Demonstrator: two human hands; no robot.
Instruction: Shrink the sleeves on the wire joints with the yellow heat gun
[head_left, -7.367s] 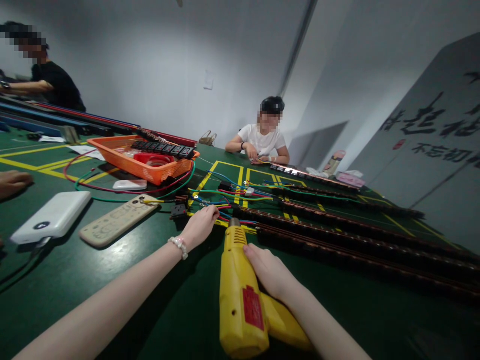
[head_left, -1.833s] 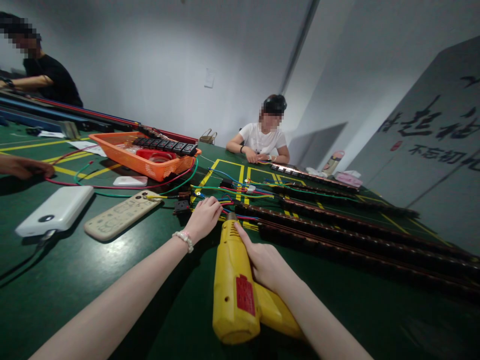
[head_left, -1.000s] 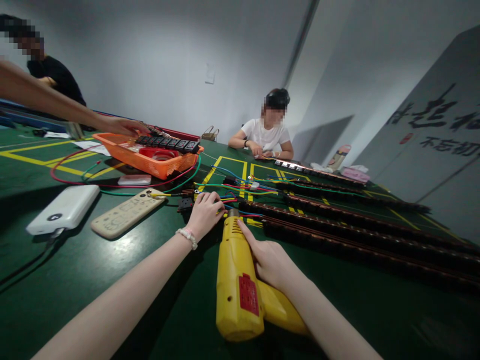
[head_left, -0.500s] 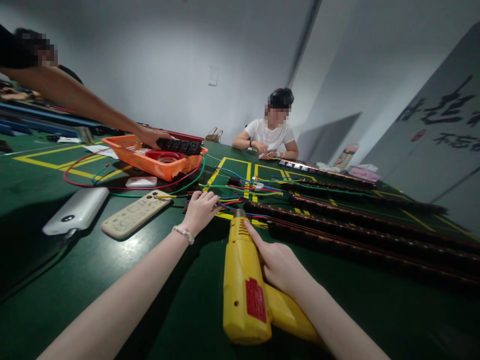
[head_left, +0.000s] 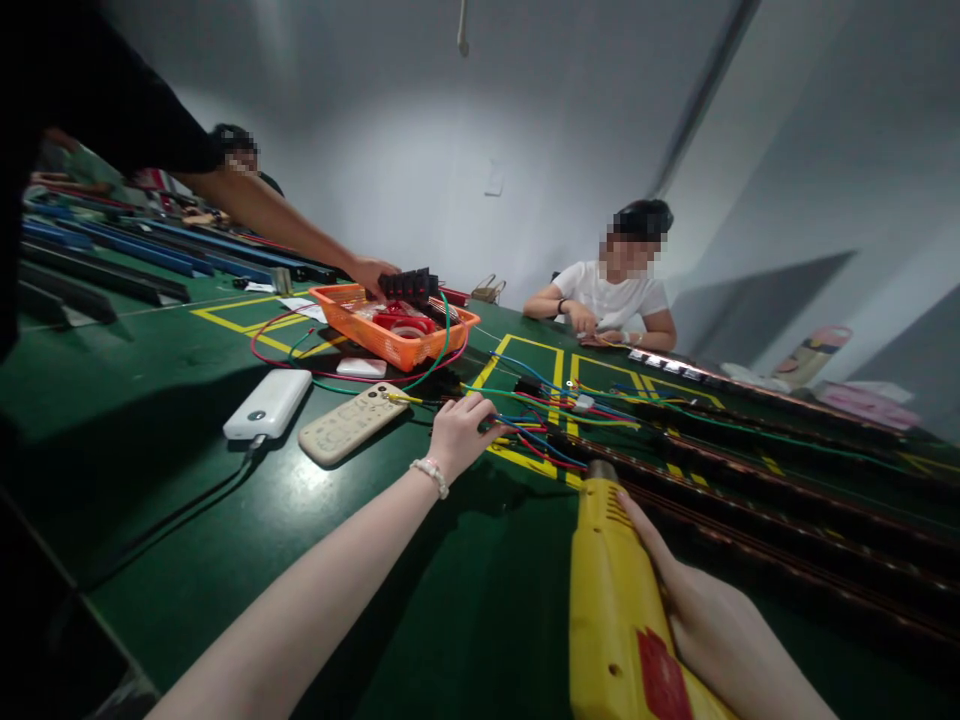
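My left hand (head_left: 461, 435), with a beaded bracelet at the wrist, has its fingers closed round the ends of thin coloured wires (head_left: 525, 430). In my right hand (head_left: 694, 590) is a yellow heat gun (head_left: 615, 600), its metal nozzle pointing away from me toward the wires and the near end of a long dark strip (head_left: 720, 505). One finger lies along the gun's top. Left of my left hand, a patterned phone (head_left: 349, 428) lies beside a white power bank (head_left: 268, 405) with a cable plugged in.
An orange basket (head_left: 409, 352) with red tape stands at the back. Another person's arm (head_left: 277, 220) reaches over it, holding a black part (head_left: 409, 288). A person in white (head_left: 611, 295) sits across the green table (head_left: 225, 560). More long strips lie right.
The view has swung left, so things appear further right. The heat gun's nozzle is now farther from my left hand, by the strip end. The other person's hand still holds the black part.
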